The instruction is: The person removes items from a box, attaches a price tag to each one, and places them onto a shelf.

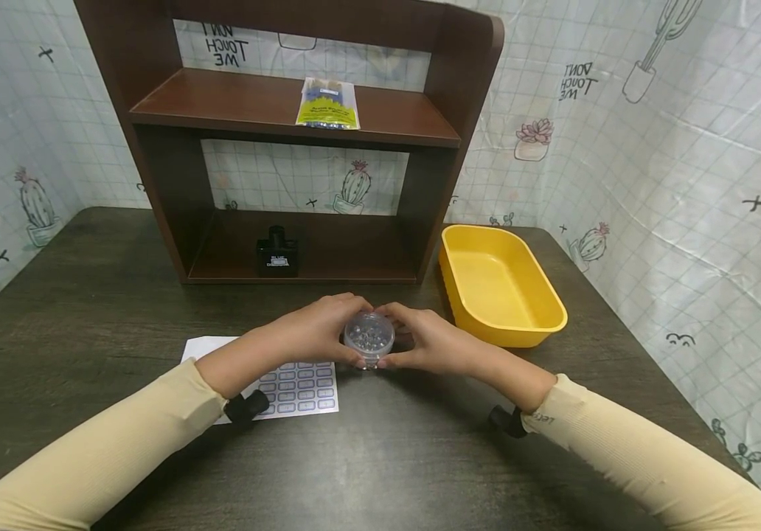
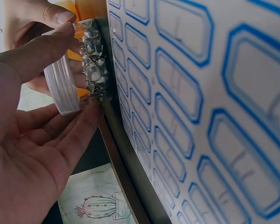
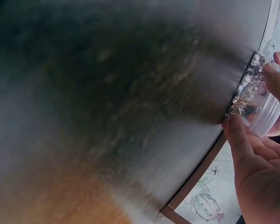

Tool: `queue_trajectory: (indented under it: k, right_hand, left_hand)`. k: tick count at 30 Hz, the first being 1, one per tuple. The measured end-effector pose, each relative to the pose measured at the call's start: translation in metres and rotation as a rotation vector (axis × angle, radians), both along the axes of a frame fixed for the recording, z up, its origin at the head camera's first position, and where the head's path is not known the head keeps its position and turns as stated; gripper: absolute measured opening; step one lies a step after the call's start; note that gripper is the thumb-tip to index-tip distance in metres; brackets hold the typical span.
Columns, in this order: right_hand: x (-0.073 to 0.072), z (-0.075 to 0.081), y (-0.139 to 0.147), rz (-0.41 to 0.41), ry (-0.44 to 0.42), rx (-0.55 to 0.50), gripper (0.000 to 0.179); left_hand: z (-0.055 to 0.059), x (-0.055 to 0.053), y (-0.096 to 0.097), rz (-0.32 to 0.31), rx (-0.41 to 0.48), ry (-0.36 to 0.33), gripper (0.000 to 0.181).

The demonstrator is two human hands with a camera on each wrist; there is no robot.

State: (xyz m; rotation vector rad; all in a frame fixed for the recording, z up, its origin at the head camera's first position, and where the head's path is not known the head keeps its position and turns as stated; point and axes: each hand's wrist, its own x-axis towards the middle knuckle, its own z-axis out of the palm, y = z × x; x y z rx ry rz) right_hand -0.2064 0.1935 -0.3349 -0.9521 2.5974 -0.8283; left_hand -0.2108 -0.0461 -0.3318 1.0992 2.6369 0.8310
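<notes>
In the head view a small clear round jar (image 1: pixel 369 333) stands on the dark table between both hands. Inside it lie small clear pieces with metal points, like push pins (image 2: pixel 94 65). A ridged clear lid (image 2: pixel 64 86) sits at the jar's top. My left hand (image 1: pixel 324 330) holds the jar from the left, thumb on the near side and fingers on the far side. From the right, my right hand (image 1: pixel 425 341) grips it the same way, its fingertips (image 3: pixel 234 125) low on the wall. Under my left wrist lies a sheet of blue-framed labels (image 1: pixel 301 389).
A brown two-tier shelf (image 1: pixel 307 280) stands behind the hands, with a black bottle (image 1: pixel 277 254) on its lower level and a yellow-green packet (image 1: pixel 329 105) above. To the right is a yellow tray (image 1: pixel 447 276). Patterned sheeting (image 1: pixel 652 184) covers the walls.
</notes>
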Motion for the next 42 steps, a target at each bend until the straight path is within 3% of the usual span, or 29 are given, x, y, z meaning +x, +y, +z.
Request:
queue_trajectory:
  k: [11, 19, 23, 30, 36, 42]
  right_hand:
    - [-0.002, -0.001, 0.000, 0.001, -0.013, -0.013, 0.073]
    - [-0.010, 0.012, -0.002, 0.014, 0.022, -0.025, 0.070]
    - [-0.020, 0.024, -0.004, -0.009, 0.039, -0.035, 0.072]
    - [-0.042, 0.046, -0.012, -0.059, 0.066, -0.021, 0.071]
    - [-0.064, 0.054, -0.019, -0.083, 0.079, -0.019, 0.070]
    - [-0.089, 0.059, -0.024, -0.114, 0.082, 0.038, 0.071]
  left_hand:
    - [-0.001, -0.003, -0.007, -0.034, 0.042, -0.022, 0.070]
    - [0.003, -0.010, -0.012, 0.027, 0.092, -0.024, 0.072]
    - [0.008, -0.016, -0.014, 0.067, 0.176, 0.002, 0.072]
    - [0.014, -0.033, -0.017, 0.138, 0.304, -0.036, 0.068]
    - [0.018, -0.049, -0.018, 0.222, 0.367, -0.066, 0.066]
    - [0.014, -0.067, -0.014, 0.279, 0.387, -0.065, 0.066]
